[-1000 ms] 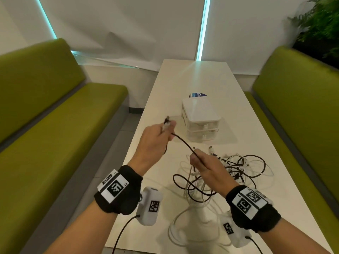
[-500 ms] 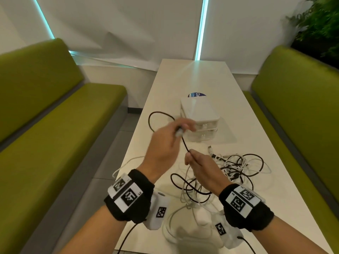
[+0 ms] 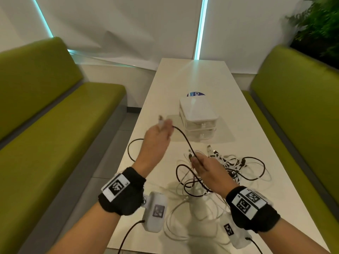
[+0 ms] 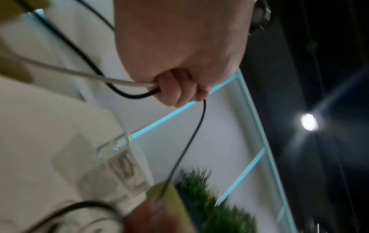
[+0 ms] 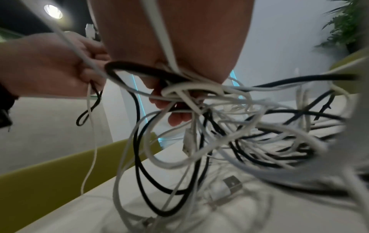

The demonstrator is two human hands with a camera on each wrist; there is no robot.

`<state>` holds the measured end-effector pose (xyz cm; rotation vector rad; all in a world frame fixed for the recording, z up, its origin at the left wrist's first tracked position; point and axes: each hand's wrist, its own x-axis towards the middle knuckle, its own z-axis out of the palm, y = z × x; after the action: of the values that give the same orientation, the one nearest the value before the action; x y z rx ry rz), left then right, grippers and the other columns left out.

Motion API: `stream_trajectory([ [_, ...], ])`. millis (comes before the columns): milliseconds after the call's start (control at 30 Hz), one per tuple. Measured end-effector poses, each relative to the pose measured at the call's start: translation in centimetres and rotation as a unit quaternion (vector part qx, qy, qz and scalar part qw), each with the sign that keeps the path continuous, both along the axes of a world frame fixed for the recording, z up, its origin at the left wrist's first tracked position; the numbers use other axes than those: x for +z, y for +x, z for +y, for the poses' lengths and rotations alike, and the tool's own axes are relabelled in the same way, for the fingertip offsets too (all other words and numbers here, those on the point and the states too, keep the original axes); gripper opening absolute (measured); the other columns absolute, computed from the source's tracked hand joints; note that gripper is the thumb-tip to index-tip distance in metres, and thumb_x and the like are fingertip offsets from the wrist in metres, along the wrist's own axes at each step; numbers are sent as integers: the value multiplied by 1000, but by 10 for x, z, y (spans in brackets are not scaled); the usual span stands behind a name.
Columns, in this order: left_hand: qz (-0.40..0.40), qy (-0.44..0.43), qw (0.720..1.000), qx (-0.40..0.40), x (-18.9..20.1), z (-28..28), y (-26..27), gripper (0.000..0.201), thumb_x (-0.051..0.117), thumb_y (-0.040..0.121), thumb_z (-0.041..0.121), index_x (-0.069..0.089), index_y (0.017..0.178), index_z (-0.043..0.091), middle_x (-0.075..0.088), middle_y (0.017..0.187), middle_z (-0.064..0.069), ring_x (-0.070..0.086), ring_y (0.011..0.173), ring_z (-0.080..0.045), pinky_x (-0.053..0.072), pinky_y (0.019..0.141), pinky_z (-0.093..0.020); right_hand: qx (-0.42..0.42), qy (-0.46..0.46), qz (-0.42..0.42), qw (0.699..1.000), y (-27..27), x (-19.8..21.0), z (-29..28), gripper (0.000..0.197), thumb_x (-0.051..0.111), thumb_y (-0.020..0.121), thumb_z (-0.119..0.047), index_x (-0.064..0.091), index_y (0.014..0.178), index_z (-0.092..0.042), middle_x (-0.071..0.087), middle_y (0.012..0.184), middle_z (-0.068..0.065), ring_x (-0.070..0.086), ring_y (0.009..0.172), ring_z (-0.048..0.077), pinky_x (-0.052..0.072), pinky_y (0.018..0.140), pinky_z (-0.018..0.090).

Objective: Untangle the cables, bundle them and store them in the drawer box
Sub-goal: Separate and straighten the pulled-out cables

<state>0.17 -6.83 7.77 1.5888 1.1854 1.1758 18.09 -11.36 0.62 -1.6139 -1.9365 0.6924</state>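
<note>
Black cable (image 3: 185,139) runs taut-ish between both hands, above the white table (image 3: 192,76). Left hand (image 3: 156,142) has it near the plug end: fingers curled round the black cable together with a white strand, as the left wrist view shows; a pale plug tip pokes out above the knuckles, blurred. Right hand (image 3: 205,166) pinches the same cable lower down, fingertips closed on it just above the tangle; in the right wrist view several white and black strands also drape over that hand, so how many it really grips I cannot tell.

Change over the last second: the left hand swung in toward the right, throwing a black loop up in the air, and has now pulled away again to the left and up. That loop now hangs below the left wrist (image 3: 132,149), beside the table edge. Right hand has barely shifted. Reads as a hand-over-hand draw, or the first turn of a coil; either way more black cable is free of the heap than a second ago.

Tangle (image 3: 229,167) of white and black cables still lies on the table, right of and under the right hand, well knotted. Nothing bundled yet.

Drawer box (image 3: 199,116) sits beyond the hands, mid-table, both drawers closed. Blue round sticker (image 3: 192,94) just behind it. Green benches either side; plant at far right.

Judgement: early in the task, still untangling the first cable.
</note>
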Motion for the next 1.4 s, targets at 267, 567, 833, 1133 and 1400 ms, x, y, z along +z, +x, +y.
stream_trajectory([
  [267, 81, 44, 991, 92, -6, 9, -5, 33, 35, 105, 34, 62, 88, 24, 54, 72, 12, 45, 57, -2, 35, 54, -14, 2, -42, -21, 999, -4, -7, -5, 28, 35, 104, -31, 47, 84, -17, 53, 69, -9, 47, 62, 5, 37, 61, 20],
  [567, 179, 256, 948, -58, -6, -17, 12, 38, 41, 94, -2, 63, 118, 17, 67, 113, 4, 62, 92, -3, 48, 79, -17, -12, -23, -28, 999, -11, -4, -1, 30, 33, 104, -33, 48, 83, -17, 59, 73, 1, 54, 72, 22, 42, 72, 37],
  [833, 450, 188, 865, -118, -61, -18, 17, 16, 40, 94, 12, 51, 104, 20, 50, 102, 2, 55, 71, -29, 41, 61, -39, 9, -23, -69, 997, -1, -4, -7, 15, 41, 99, -14, 55, 102, -12, 64, 83, 4, 55, 73, 21, 43, 66, 36],
  [1133, 48, 146, 987, 56, -3, 5, 0, 29, 40, 104, 19, 52, 77, 17, 49, 59, 18, 45, 55, 2, 31, 54, -11, -42, -18, -47, 998, 10, -5, 1, 32, 33, 103, -37, 41, 75, -24, 56, 67, -2, 52, 63, 17, 41, 65, 37],
  [1400, 239, 183, 944, 136, -36, 12, -16, 26, 44, 100, 8, 61, 119, 10, 62, 116, -2, 61, 93, -12, 40, 74, -12, -41, -41, -60, 997, 1, -1, -6, 33, 29, 104, -37, 48, 87, -17, 64, 81, 5, 58, 76, 22, 46, 73, 39],
])
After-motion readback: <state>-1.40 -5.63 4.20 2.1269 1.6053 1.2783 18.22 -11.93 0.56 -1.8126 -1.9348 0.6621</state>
